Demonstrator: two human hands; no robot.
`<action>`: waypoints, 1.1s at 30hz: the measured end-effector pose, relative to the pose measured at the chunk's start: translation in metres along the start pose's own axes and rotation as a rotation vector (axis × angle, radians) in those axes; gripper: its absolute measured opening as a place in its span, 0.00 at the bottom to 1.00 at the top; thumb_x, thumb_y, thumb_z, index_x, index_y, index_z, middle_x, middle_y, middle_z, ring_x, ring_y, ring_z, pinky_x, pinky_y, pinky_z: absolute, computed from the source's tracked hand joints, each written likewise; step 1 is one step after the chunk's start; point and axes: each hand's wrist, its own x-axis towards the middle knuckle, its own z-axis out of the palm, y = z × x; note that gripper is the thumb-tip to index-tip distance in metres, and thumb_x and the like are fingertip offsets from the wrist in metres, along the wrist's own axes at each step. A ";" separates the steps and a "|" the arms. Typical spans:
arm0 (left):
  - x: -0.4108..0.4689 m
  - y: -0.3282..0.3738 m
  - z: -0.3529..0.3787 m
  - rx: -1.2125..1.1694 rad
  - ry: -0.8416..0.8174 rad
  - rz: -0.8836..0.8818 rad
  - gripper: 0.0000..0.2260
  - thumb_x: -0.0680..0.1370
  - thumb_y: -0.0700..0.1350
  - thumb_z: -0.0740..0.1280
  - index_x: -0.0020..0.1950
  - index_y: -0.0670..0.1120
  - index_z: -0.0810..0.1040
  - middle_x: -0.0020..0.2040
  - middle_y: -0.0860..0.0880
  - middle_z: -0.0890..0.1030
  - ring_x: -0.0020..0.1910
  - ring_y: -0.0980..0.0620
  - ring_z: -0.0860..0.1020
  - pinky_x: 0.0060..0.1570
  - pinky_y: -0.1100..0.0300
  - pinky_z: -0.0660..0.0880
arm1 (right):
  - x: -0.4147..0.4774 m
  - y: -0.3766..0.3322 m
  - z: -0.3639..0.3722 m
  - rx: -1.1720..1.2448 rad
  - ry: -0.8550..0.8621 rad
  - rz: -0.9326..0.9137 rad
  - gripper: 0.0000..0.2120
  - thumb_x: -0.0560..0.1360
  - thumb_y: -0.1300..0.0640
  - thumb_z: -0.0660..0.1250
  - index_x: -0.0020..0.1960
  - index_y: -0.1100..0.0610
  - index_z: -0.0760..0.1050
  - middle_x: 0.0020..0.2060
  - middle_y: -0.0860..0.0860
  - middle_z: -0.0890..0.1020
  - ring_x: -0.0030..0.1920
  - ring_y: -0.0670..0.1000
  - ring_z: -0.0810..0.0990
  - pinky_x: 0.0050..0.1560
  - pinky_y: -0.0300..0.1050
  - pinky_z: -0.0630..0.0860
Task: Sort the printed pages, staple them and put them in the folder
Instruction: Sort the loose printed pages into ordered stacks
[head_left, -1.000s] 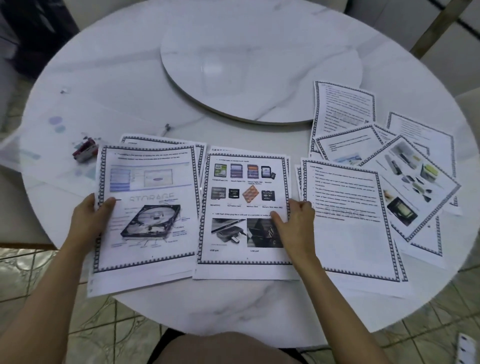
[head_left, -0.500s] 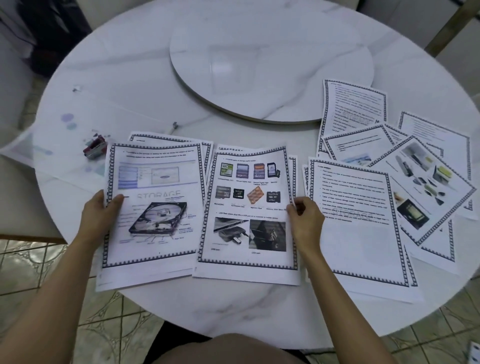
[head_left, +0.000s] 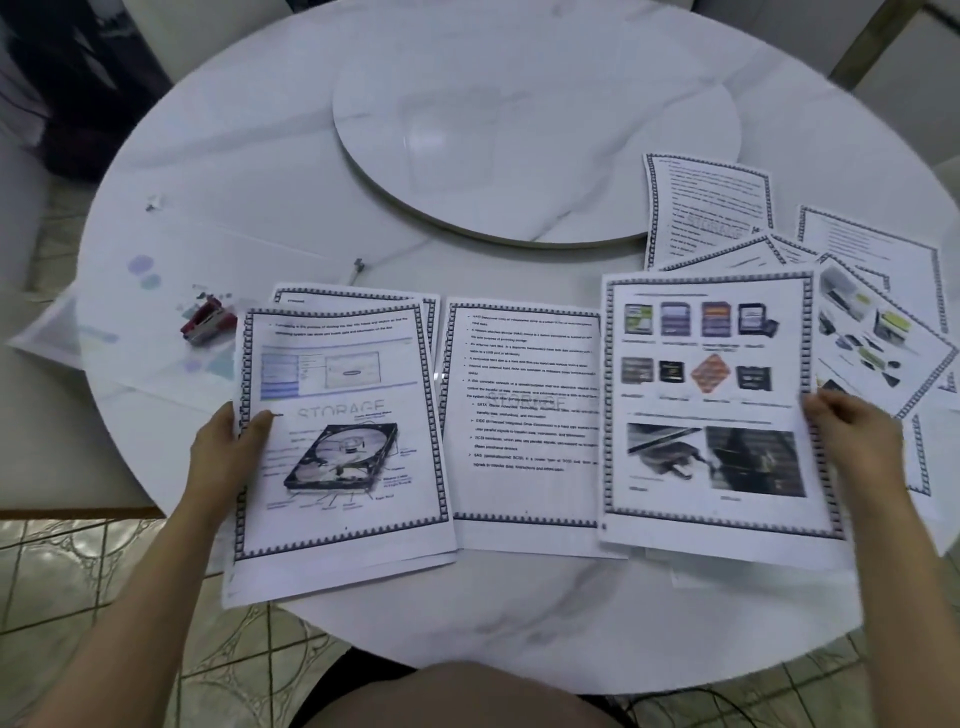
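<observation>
Printed pages with dark borders lie along the near edge of the round white table (head_left: 260, 156). My left hand (head_left: 226, 457) grips the left edge of the hard-drive page (head_left: 337, 431), which tops a small pile. My right hand (head_left: 852, 436) pinches the right edge of the memory-card page (head_left: 711, 405), held over the right-hand pile. Between them a text page (head_left: 524, 410) lies uncovered. A small red stapler (head_left: 205, 320) sits on a clear plastic folder (head_left: 130, 332) at the left.
More pages (head_left: 706, 208) are scattered at the right, some overlapping. A raised round turntable (head_left: 535, 119) fills the table's middle. A small metal bit (head_left: 357, 266) lies just beyond the pages. Tiled floor shows below the table's edge.
My right hand took the memory-card page by its right edge and carried it from the middle pile to the right, uncovering a text page. My left hand kept its grip.
</observation>
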 end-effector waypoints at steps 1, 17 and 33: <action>0.000 0.000 0.000 0.000 -0.006 0.001 0.13 0.79 0.44 0.61 0.60 0.39 0.74 0.57 0.37 0.78 0.55 0.38 0.75 0.51 0.50 0.70 | 0.005 0.006 -0.007 -0.036 0.013 0.012 0.17 0.76 0.58 0.65 0.62 0.66 0.74 0.61 0.61 0.77 0.60 0.57 0.75 0.66 0.48 0.67; -0.001 0.005 -0.007 -0.130 -0.058 -0.002 0.12 0.79 0.43 0.61 0.60 0.38 0.74 0.56 0.38 0.78 0.51 0.42 0.76 0.49 0.51 0.72 | -0.051 -0.015 0.043 -0.279 -0.053 -0.159 0.11 0.76 0.59 0.65 0.55 0.63 0.79 0.52 0.61 0.82 0.52 0.59 0.79 0.60 0.53 0.72; 0.001 0.007 -0.020 -0.223 -0.139 0.037 0.13 0.79 0.44 0.61 0.60 0.39 0.74 0.54 0.40 0.79 0.48 0.42 0.77 0.48 0.49 0.73 | -0.125 -0.033 0.148 -0.558 -0.115 -0.063 0.30 0.71 0.50 0.71 0.64 0.66 0.66 0.61 0.64 0.69 0.62 0.62 0.67 0.60 0.54 0.66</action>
